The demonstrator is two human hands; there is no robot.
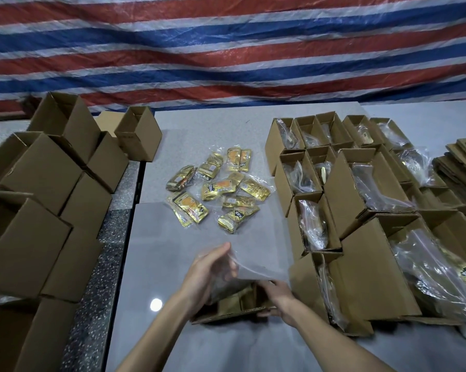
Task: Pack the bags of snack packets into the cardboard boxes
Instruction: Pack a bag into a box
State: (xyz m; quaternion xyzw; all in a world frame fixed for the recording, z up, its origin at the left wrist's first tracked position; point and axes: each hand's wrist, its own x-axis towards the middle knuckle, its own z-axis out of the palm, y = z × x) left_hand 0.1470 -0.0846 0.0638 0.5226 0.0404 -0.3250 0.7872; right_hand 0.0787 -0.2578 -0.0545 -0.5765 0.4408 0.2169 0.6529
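While over box (234, 307), bag (250, 267) in hands.

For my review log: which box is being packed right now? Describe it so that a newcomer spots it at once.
On the grey table, look nearest the camera, below the loose gold packets. The cardboard box lies between the left hand and right hand, alone in having a clear bag going in.

The far tarpaulin (226, 49) has red, white and blue stripes. The cardboard boxes (360, 189) are brown, the snack packets (221, 187) gold and orange, the worktop (199, 135) pale grey.
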